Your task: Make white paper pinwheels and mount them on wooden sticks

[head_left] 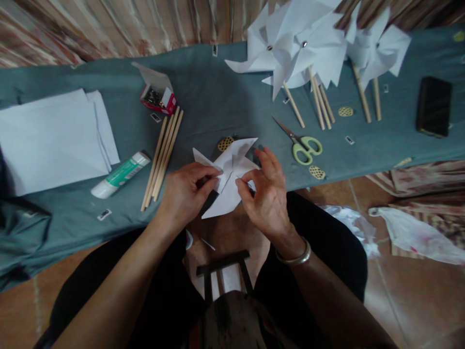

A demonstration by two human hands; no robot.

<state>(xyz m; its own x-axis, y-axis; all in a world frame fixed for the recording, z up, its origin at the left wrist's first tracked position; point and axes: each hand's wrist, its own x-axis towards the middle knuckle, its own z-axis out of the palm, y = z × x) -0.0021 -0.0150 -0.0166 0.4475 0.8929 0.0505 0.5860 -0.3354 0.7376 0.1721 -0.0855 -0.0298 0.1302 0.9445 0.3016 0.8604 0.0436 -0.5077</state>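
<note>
Both hands, left hand (187, 191) and right hand (267, 194), pinch folded white paper pinwheel (228, 177), pointed vanes, over teal cloth (218, 97).

The folded white paper (232, 177) is a half-made pinwheel: a sheet cut in from its corners, with several points bent over toward the middle so they overlap there. Other flaps stand out as sharp triangular blades, one reaching up and to the right, one out to the left, one down toward the near edge of the tabletop (218, 97). It is held slightly tilted just above that near edge, partly over the grey-green cloth and partly past it. The left hand (187, 194) pinches its left side near the centre; the right hand (267, 196) grips its right side, thumb pressed on the middle folds
</note>
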